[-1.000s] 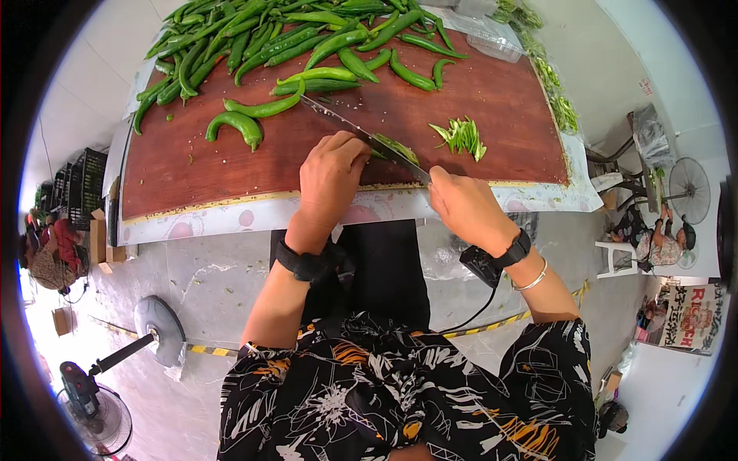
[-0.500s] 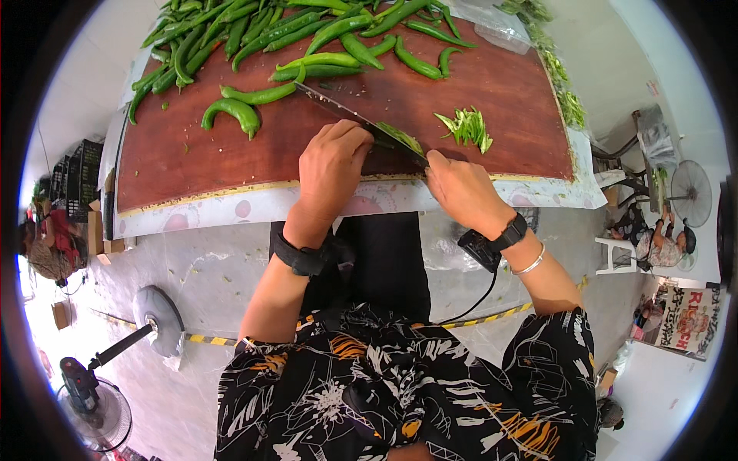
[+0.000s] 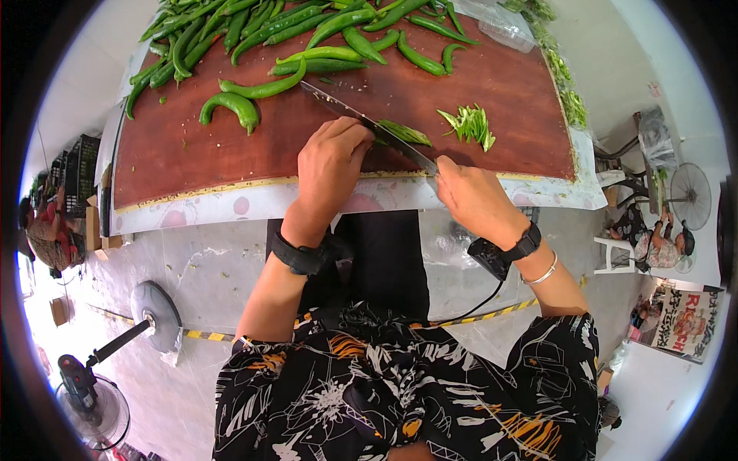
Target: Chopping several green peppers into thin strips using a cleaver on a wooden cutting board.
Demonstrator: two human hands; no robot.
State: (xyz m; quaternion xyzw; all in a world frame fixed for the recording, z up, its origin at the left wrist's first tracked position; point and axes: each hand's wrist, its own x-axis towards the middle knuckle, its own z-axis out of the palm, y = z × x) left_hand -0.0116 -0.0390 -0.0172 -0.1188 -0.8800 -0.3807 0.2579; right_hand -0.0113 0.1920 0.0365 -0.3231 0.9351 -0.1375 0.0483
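Note:
My right hand (image 3: 475, 194) is closed round the handle of a long-bladed kitchen knife (image 3: 350, 111), which slants across the board with its tip pointing far left. Curled beside the blade, the fingers of my left hand (image 3: 332, 160) press on a green chili pepper, mostly hidden under them. Cut green pepper strips (image 3: 407, 133) lie along the far side of the blade. Farther right is a small heap of pepper strips (image 3: 470, 125). Two whole peppers, one a curved green pepper (image 3: 231, 106), rest left of the knife tip.
Many whole green peppers (image 3: 269, 27) are piled at the far left of the red-brown board (image 3: 254, 165). A clear plastic container (image 3: 507, 29) sits at the far right. Near the board's left edge lies a dark long object (image 3: 105, 196). A fan (image 3: 92, 407) stands on the floor at left.
My right hand and the knife handle have shifted slightly right and toward me. More of the cut strips show beyond the blade. My left hand has hardly moved.

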